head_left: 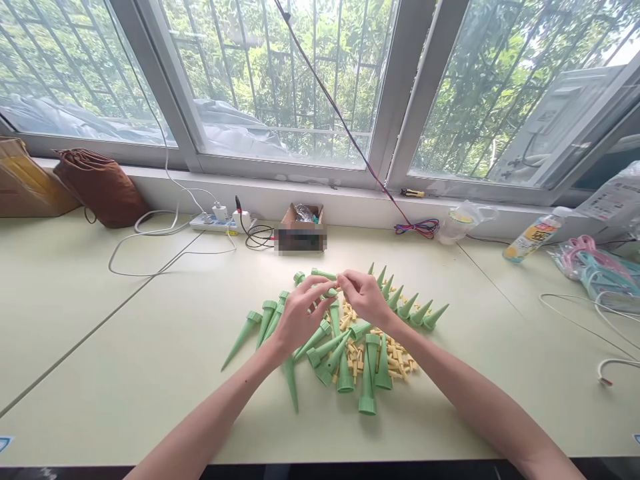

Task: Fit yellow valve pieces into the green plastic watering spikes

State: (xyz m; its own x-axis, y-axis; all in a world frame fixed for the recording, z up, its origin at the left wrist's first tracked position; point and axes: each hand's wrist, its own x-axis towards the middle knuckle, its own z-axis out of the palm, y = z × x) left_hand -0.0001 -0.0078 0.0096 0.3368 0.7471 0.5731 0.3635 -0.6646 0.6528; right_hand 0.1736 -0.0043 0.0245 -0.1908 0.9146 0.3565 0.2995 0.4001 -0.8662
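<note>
My left hand [300,310] is closed around a green plastic cone, of which a small green part [331,292] shows between the fingers. Right beside it, my right hand [364,297] pinches with thumb and fingertips against the end of that cone; whatever is in the pinch is too small and covered to make out. Beneath both hands lies a pile of small yellow plastic pegs [395,360]. Loose green cones with ribbed caps [367,373] lie over and around the pegs. To the right, several green cones [407,307] stand in a row, tips up.
Along the window sill are a power strip [200,221], a small open cardboard box [303,230], coiled red-blue wires [417,229] and a plastic cup [454,225]. A drink bottle [535,237] lies tilted at right, near bagged cables [595,267]. A brown pouch [103,190] sits at left.
</note>
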